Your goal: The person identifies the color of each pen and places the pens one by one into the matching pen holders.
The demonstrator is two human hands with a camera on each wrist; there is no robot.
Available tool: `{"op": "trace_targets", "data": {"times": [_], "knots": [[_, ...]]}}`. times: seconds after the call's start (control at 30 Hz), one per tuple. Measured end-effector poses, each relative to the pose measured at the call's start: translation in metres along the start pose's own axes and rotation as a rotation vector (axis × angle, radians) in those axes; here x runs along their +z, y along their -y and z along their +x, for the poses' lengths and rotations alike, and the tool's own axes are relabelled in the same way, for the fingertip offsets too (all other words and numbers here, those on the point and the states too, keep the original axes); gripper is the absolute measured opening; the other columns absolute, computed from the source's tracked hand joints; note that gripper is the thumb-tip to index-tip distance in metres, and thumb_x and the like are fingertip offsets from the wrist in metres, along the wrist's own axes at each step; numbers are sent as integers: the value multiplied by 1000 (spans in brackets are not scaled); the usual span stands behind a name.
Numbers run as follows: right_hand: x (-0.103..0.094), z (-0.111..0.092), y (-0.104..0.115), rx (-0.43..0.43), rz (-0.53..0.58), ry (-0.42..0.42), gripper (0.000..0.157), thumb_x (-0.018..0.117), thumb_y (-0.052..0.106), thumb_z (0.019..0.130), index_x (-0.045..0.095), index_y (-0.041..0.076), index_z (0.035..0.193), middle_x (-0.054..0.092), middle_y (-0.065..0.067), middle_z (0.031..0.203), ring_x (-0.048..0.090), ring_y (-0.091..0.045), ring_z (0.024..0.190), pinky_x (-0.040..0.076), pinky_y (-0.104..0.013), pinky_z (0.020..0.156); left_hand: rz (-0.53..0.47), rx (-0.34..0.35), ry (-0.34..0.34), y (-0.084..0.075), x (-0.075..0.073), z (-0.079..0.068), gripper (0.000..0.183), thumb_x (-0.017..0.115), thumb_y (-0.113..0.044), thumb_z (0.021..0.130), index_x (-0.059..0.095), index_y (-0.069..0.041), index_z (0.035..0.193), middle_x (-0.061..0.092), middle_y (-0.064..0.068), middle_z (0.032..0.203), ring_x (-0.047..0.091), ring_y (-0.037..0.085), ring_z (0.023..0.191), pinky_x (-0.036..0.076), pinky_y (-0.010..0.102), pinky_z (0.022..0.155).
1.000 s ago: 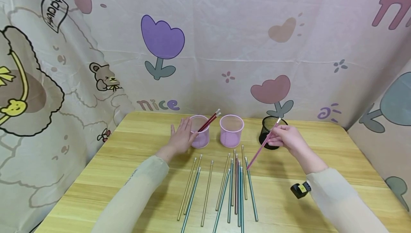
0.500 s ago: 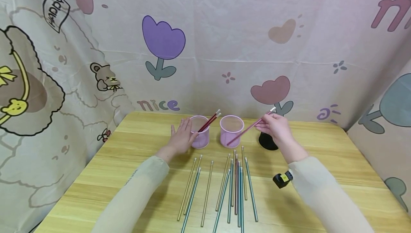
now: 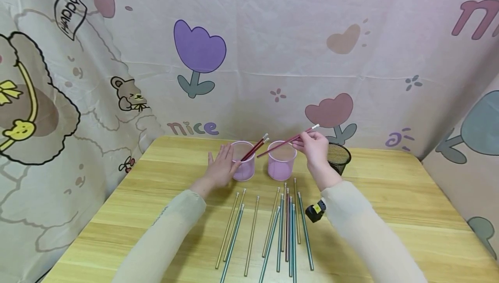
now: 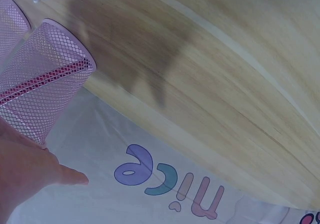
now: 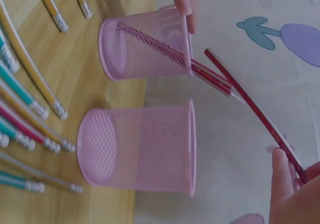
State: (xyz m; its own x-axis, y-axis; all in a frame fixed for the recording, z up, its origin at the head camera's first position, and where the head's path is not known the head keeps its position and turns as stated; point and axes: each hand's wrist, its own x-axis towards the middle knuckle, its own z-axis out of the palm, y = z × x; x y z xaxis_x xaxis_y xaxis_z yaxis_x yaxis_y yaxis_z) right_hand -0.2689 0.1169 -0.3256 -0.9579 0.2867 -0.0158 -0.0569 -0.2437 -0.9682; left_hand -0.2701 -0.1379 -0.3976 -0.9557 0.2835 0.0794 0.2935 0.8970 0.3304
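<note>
My left hand (image 3: 220, 168) rests with extended fingers against the left side of a pink mesh pencil cup (image 3: 244, 172). A couple of red pencils (image 5: 210, 78) lean inside that cup, eraser ends sticking out past the rim. In my right hand (image 3: 316, 149) a red pencil (image 3: 284, 143) is pinched near its eraser end, slanting down to the left. Its lower tip hangs between the two pink cups, near the leaning pencils. Below the held pencil stands a second pink mesh cup (image 3: 280, 170), with no pencil inside it.
A black mesh cup (image 3: 340, 155) stands at the right, partly hidden by my right hand. Gold pencils (image 3: 251, 236), teal pencils (image 3: 306, 232) and a dark red pencil (image 3: 287, 231) lie on the wooden table (image 3: 156, 205) in front of the cups. A patterned cloth (image 3: 249, 57) hangs behind.
My right hand has moved left with the red pencil, from in front of the black cup to above the second pink cup. My left hand has stayed at its cup.
</note>
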Motion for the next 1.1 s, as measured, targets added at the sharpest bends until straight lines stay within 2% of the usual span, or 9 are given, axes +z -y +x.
{"op": "trace_targets", "data": {"times": [0.3, 0.53, 0.67, 0.77, 0.83, 0.93, 1.1], "knots": [[21, 4, -10, -31, 17, -33, 3, 49, -2, 90, 51, -4, 89, 61, 2, 61, 64, -6, 51, 57, -22, 62, 21, -6, 11, 0, 0, 0, 68, 29, -41, 101, 8, 2, 148, 5, 18, 157, 3, 36, 145, -6, 64, 110], [32, 7, -18, -35, -1, -31, 4, 52, -3, 89, 52, -5, 93, 62, -1, 66, 65, -7, 53, 58, -26, 65, 22, -6, 15, 0, 0, 1, 67, 29, -41, 101, 8, 3, 149, 6, 18, 157, 4, 36, 145, -4, 65, 111], [39, 7, -22, -37, -36, -24, 10, 53, -3, 87, 53, -9, 96, 66, -10, 73, 64, -8, 53, 58, -27, 65, 22, -6, 14, 1, 0, 2, 68, 30, -40, 101, 8, 3, 149, 6, 18, 157, 5, 36, 145, -4, 65, 111], [43, 6, -27, -33, -90, -13, 14, 53, -3, 87, 54, -11, 99, 68, -24, 86, 64, -8, 54, 58, -26, 65, 24, -8, 15, 1, 0, 2, 68, 30, -41, 101, 8, 3, 149, 6, 18, 157, 4, 36, 145, -4, 65, 111], [46, 5, -30, -28, -132, -8, 15, 53, -1, 87, 54, -11, 100, 67, -29, 95, 65, -8, 56, 58, -26, 65, 25, -8, 17, 1, 0, 3, 69, 30, -41, 101, 8, 3, 149, 6, 18, 157, 4, 36, 145, -4, 65, 111], [50, 3, -34, -19, -161, -4, 15, 53, -1, 87, 55, -10, 99, 65, -31, 101, 67, -11, 59, 58, -27, 66, 28, -11, 22, 0, 0, 2, 69, 29, -42, 101, 7, 2, 149, 5, 17, 157, 4, 36, 145, -5, 65, 111], [54, -1, -39, 25, -185, 25, 14, 55, 0, 87, 56, -8, 99, 66, -30, 100, 67, -12, 59, 58, -26, 65, 25, -11, 19, 0, -1, 1, 69, 29, -42, 101, 7, 2, 149, 5, 18, 157, 5, 37, 145, -5, 65, 111]]}}
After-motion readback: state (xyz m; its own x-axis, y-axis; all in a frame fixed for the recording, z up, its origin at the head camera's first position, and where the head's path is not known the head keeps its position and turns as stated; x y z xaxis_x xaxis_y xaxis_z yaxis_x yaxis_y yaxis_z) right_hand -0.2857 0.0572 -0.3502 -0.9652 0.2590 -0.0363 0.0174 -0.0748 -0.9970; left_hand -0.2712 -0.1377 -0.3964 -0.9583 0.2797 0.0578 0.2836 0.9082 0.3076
